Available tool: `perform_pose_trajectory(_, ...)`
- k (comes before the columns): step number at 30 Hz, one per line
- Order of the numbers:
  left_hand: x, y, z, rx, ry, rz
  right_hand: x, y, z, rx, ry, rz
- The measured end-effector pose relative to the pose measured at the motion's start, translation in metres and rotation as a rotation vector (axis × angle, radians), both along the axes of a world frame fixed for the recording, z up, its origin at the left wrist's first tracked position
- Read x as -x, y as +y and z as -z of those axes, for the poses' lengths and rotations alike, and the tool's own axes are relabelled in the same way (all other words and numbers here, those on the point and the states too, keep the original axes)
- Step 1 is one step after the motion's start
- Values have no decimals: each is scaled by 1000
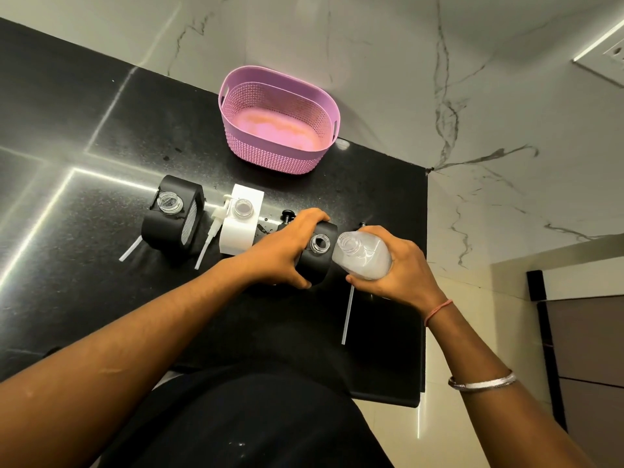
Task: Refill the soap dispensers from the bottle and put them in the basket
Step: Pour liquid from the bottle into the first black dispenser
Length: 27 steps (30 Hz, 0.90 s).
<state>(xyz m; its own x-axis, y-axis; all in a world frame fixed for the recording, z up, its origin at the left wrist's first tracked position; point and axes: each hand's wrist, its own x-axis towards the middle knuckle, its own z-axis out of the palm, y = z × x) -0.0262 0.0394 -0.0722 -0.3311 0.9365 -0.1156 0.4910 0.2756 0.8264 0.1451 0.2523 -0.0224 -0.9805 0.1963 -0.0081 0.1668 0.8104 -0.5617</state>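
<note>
The left hand (pixel 287 246) grasps a black dispenser (pixel 315 261) by its rounded body, fingers curled over the far side, thumb on the near side; its clear threaded neck stands uncapped. The right hand (pixel 401 265) holds a translucent plastic bottle (pixel 363 256) of cloudy whitish liquid, tilted so its open mouth sits just beside the dispenser's neck. A thin pink thread and a metal bangle show on the right forearm.

A white dip tube (pixel 347 315) lies on the bench (pixel 84 157) below the right hand, reaching toward the near edge. To the left stand a white box-shaped dispenser (pixel 239 228), uncapped, with its white pump (pixel 216 221) and tube lying against its left side, and a second black dispenser (pixel 172 214), also uncapped, with another tube beside it. A small black pump head (pixel 287 216) rests behind the left hand.

The pink perforated plastic basket (pixel 278 119), oval with slot handles, sits at the rear of the bench against the veined marble wall (pixel 405 79). The bench is polished black speckled stone, with open surface at left; its right edge falls just past the right hand
</note>
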Motion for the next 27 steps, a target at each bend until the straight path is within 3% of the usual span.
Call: perform_pose_trajectory(27,2,1,2,-16,-25,-2,12,-1,-8,-153,-150,-60)
